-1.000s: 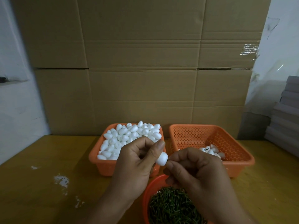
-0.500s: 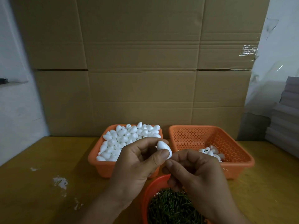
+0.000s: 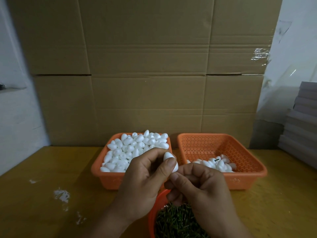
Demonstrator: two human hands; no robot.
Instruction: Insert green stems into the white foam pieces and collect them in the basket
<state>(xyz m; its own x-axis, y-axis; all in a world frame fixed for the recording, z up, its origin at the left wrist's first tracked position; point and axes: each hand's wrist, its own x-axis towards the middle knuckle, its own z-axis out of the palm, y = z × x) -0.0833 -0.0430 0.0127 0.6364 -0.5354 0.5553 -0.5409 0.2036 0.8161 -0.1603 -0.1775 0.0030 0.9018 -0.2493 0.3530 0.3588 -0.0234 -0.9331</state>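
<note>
One egg-shaped foam piece (image 3: 169, 160) pinched by L hand (image 3: 145, 179) fingers; R hand (image 3: 197, 184) fingers curled, contents unclear.

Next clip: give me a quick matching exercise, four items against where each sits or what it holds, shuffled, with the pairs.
Items:
1. left basket
2. right basket
3. round tub
4. left hand

Descriptions:
A. holds green stems
B. pinches one foam piece
C. heaped with plain foam pieces
D. only a few pieces, one showing a stem

Pairs: 1-C, 2-D, 3-A, 4-B
</note>
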